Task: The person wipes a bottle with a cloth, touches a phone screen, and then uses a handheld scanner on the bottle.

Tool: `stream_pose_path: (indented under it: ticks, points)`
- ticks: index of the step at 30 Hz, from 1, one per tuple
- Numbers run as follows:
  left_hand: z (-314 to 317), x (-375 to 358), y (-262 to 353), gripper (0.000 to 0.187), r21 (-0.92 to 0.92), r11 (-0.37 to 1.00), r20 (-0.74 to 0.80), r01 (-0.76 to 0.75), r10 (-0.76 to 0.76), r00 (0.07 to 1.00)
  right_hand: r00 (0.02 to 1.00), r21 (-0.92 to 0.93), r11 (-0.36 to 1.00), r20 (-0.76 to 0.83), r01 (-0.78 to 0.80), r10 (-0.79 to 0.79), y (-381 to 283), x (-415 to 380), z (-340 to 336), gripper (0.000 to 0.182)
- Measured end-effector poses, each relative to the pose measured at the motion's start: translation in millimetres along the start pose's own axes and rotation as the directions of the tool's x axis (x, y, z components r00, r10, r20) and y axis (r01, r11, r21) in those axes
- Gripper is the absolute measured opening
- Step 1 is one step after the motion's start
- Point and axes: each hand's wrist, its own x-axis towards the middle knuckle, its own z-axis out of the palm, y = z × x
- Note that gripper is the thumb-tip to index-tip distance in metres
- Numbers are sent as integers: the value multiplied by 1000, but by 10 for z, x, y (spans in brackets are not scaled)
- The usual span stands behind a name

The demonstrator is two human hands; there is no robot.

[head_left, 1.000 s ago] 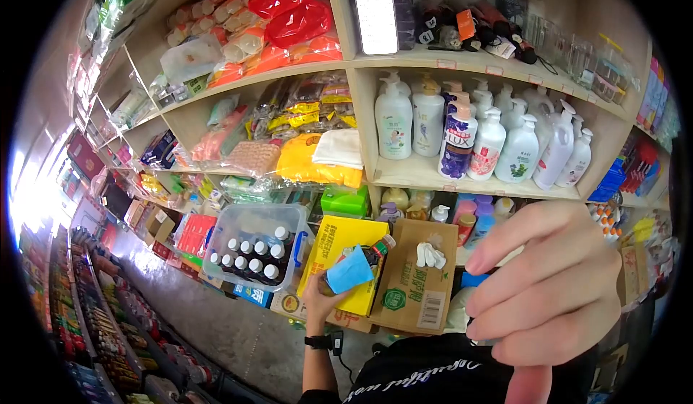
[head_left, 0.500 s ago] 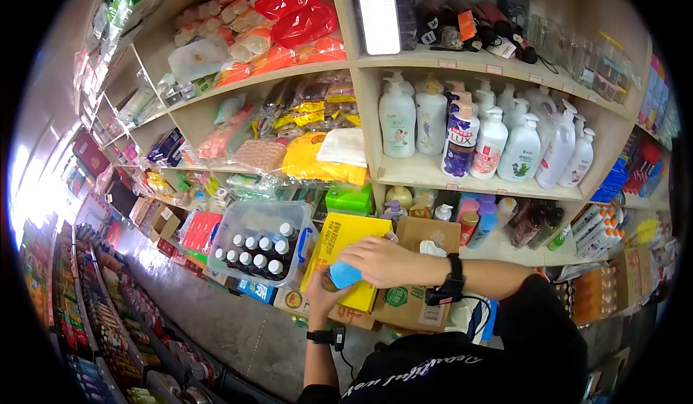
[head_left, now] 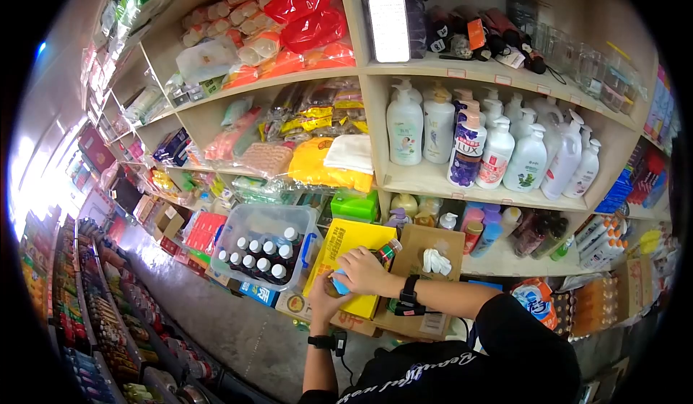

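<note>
Over the yellow box point(head_left: 339, 239), my two hands are close together around a small blue piece, perhaps a cloth or sponge point(head_left: 340, 283), mostly covered by fingers. My right hand point(head_left: 363, 270) grips it from above with bent fingers. From below, my left hand point(head_left: 325, 301) is closed around its lower side. Just beyond my right hand is a small dark bottle or jar point(head_left: 390, 249), its lower part hidden. A crumpled white tissue or glove point(head_left: 436, 261) lies on the cardboard box point(head_left: 444, 239) to the right.
A clear plastic bin point(head_left: 234, 234) with several white-capped dark bottles point(head_left: 271, 252) stands left of the yellow box. Shelves behind hold pump bottles point(head_left: 498, 151), packaged goods point(head_left: 328, 162) and an upright lit phone point(head_left: 389, 29). Stocked racks point(head_left: 94, 288) line the aisle at left.
My right hand has come down and nearer my left, covering more of the blue piece. The small dark bottle beyond it shows more now. The whole view has shifted slightly.
</note>
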Motion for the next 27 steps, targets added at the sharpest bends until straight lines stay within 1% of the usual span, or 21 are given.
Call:
stream_pose_path:
  ticks: [1,4,6,9,12,15,18,21,24,27]
  points:
    - [4,6,-4,77,2,1000,-4,-10,10,1000,999,-31,999,33,-23,24,10,6,14,39]
    - [3,3,-17,77,12,1000,-7,-21,21,1000,999,-68,998,34,-11,14,18,8,62,42]
    - [2,-4,-21,77,21,1000,5,-4,4,1000,1000,-64,998,16,-13,14,27,-3,101,41]
    - [45,-7,-35,77,-10,999,-39,-49,49,998,1000,-42,999,11,-22,23,34,-12,108,41]
    - [29,-7,-69,77,26,999,-21,-48,49,999,999,-31,999,7,-31,31,23,-20,108,40]
    - [-10,-11,-19,76,58,998,20,24,-26,999,1000,-38,999,-6,-23,22,28,-29,114,40]
    - [-15,-12,-57,73,99,995,57,-1,-5,998,1000,-48,999,-16,-14,13,36,-28,125,39]
    - [-31,-6,-2,71,89,996,52,-14,9,999,1000,-51,999,-29,-5,4,46,-33,146,38]
    - [-44,-2,35,70,106,994,73,28,-35,997,999,-48,999,-53,3,-5,41,-35,131,37]
    - [-39,4,44,69,94,995,42,-37,34,999,999,-52,999,-51,6,-9,27,-35,92,36]
